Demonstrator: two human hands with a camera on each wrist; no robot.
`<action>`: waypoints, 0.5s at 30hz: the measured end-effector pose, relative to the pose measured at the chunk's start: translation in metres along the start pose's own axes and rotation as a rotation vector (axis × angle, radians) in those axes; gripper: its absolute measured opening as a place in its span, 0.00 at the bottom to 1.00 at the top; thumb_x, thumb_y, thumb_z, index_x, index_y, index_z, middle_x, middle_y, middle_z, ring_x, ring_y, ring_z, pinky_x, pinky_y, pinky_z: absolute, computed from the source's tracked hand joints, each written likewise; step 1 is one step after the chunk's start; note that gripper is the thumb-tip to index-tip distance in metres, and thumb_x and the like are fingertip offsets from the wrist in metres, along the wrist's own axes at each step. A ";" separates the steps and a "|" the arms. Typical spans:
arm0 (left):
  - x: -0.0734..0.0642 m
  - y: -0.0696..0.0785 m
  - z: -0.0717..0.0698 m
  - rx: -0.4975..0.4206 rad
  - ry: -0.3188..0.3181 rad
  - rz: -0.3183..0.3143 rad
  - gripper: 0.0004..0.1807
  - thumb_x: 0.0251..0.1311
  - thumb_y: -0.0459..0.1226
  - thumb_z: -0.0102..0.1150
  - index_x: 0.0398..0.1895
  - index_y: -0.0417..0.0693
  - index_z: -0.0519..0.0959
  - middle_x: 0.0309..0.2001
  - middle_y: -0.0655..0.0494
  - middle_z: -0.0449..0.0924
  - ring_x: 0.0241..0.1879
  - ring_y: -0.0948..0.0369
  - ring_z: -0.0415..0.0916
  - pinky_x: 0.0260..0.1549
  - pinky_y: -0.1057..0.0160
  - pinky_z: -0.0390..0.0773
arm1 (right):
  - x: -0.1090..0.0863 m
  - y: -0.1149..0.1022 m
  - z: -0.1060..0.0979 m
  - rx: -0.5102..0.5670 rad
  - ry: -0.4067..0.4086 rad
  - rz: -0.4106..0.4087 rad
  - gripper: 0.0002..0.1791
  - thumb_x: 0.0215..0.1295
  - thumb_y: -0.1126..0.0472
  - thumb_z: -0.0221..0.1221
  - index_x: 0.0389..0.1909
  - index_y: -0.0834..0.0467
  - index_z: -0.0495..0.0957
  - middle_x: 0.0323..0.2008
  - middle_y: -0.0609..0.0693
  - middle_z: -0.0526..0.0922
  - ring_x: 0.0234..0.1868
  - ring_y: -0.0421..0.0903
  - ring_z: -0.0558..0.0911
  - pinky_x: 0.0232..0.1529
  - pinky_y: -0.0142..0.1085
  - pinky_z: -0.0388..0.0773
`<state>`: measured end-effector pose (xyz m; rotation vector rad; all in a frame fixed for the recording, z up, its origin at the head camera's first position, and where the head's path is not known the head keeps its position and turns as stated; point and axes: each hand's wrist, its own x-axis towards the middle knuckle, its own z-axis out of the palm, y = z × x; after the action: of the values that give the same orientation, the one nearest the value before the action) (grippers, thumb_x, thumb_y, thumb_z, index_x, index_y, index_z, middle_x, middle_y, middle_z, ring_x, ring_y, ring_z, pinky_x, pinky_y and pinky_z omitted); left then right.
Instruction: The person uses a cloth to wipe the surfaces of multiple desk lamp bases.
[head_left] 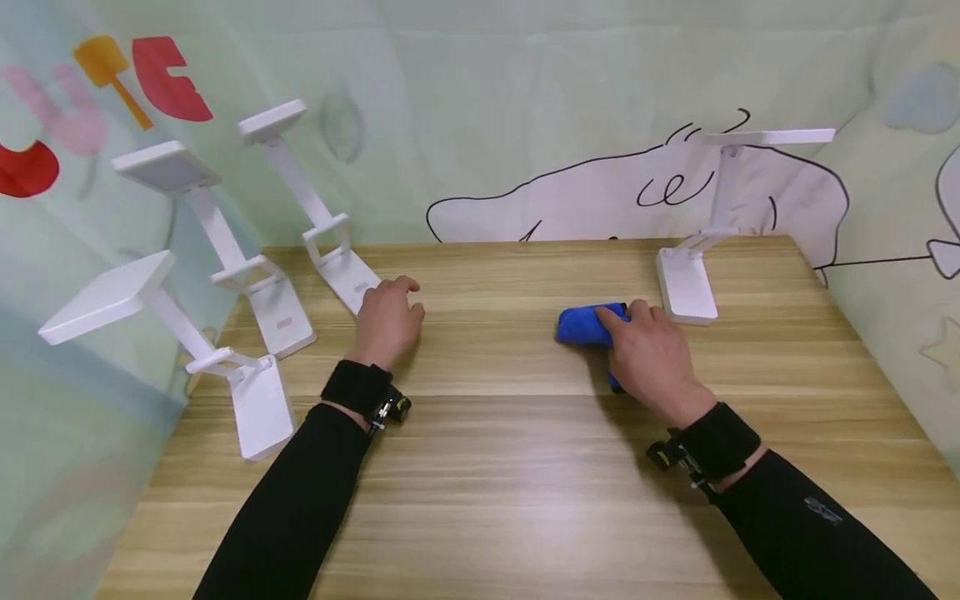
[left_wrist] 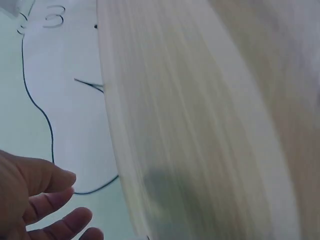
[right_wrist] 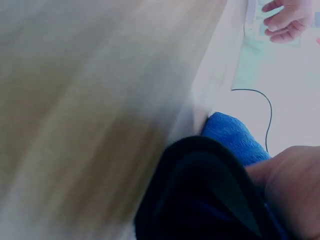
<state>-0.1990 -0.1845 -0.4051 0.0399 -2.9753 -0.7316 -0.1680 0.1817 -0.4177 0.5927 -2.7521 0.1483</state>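
My right hand (head_left: pixel 652 357) grips a bunched blue cloth (head_left: pixel 585 325) with a dark edge, low over the wooden table. In the right wrist view the fuzzy blue cloth (right_wrist: pixel 232 137) sticks out past the thumb, and its dark-edged fold fills the bottom of the picture. My left hand (head_left: pixel 388 323) holds nothing, its fingers loosely bent. It overlaps the near end of the base of a white desk lamp (head_left: pixel 347 275) in the head view. Just behind the right hand stands another white desk lamp (head_left: pixel 687 287).
Two more white desk lamps (head_left: pixel 281 317) (head_left: pixel 261 408) stand along the table's left side, heads leaning out over the edge. A printed cloth backdrop (head_left: pixel 525 100) hangs behind and beside the wooden table (head_left: pixel 487 467).
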 end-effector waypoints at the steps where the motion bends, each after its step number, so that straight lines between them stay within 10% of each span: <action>1: 0.002 -0.004 -0.001 0.021 0.015 -0.003 0.20 0.73 0.37 0.56 0.64 0.43 0.80 0.58 0.38 0.82 0.57 0.35 0.76 0.55 0.40 0.78 | 0.002 -0.001 0.000 0.007 -0.040 0.009 0.26 0.62 0.67 0.64 0.63 0.62 0.81 0.42 0.72 0.80 0.39 0.69 0.82 0.34 0.57 0.82; 7: 0.007 -0.019 -0.004 0.110 0.069 -0.039 0.22 0.71 0.37 0.57 0.66 0.43 0.79 0.63 0.36 0.79 0.63 0.32 0.71 0.57 0.32 0.75 | 0.009 -0.009 0.000 0.058 -0.259 0.052 0.36 0.67 0.49 0.70 0.71 0.62 0.74 0.51 0.75 0.80 0.40 0.69 0.86 0.35 0.61 0.85; 15: 0.024 -0.029 -0.001 0.184 -0.004 -0.101 0.29 0.73 0.41 0.59 0.73 0.37 0.72 0.70 0.33 0.71 0.68 0.31 0.65 0.63 0.32 0.71 | 0.013 -0.008 0.007 0.051 -0.216 0.041 0.34 0.65 0.52 0.72 0.65 0.68 0.77 0.46 0.74 0.83 0.38 0.66 0.87 0.38 0.60 0.85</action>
<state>-0.2225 -0.2117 -0.4161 0.2009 -3.0535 -0.4649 -0.1783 0.1678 -0.4201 0.5973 -2.9785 0.1740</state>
